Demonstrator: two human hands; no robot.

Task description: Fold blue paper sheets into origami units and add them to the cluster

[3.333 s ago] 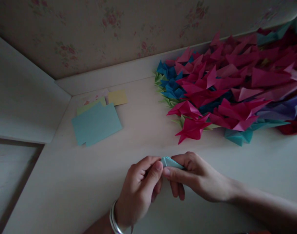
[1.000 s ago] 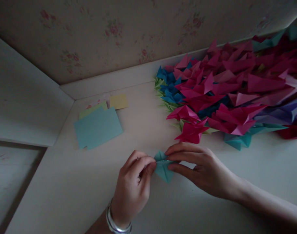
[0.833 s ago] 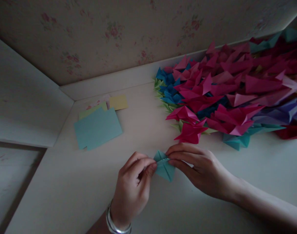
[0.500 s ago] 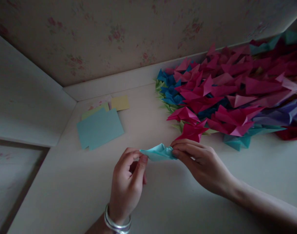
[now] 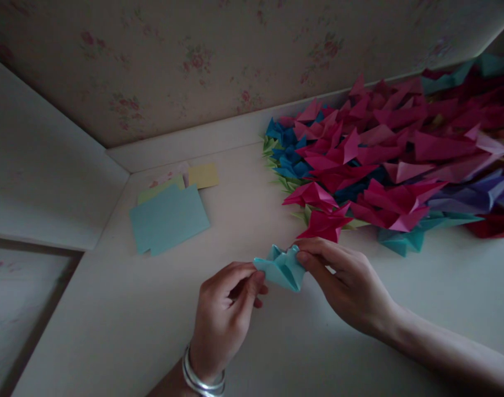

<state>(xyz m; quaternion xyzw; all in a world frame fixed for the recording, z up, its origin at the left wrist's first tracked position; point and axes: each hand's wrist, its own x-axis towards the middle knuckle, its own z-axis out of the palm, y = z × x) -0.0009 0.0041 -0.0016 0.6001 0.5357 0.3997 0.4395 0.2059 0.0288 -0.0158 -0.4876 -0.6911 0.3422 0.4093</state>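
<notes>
A small light-blue folded paper piece (image 5: 282, 267) hangs just above the white table (image 5: 123, 325), held between both hands. My left hand (image 5: 227, 314), with silver bangles at the wrist, pinches its left tip between thumb and forefinger. On its right end my right hand (image 5: 347, 284) is closed, fingers bent round the folds. The paper's flaps are partly spread, showing a pocket-like shape.
A big heap of folded paper shapes (image 5: 384, 154), mostly magenta with some blue, green, teal and purple, fills the back right. A stack of flat sheets (image 5: 169, 218), light blue on top, with a yellow one (image 5: 203, 175), lies at the back left near the floral wall (image 5: 194, 60).
The light-blue piece went from a flat folded shape to a stretched, opened one, then turned upward. Both hands drew slightly apart and kept hold of its ends.
</notes>
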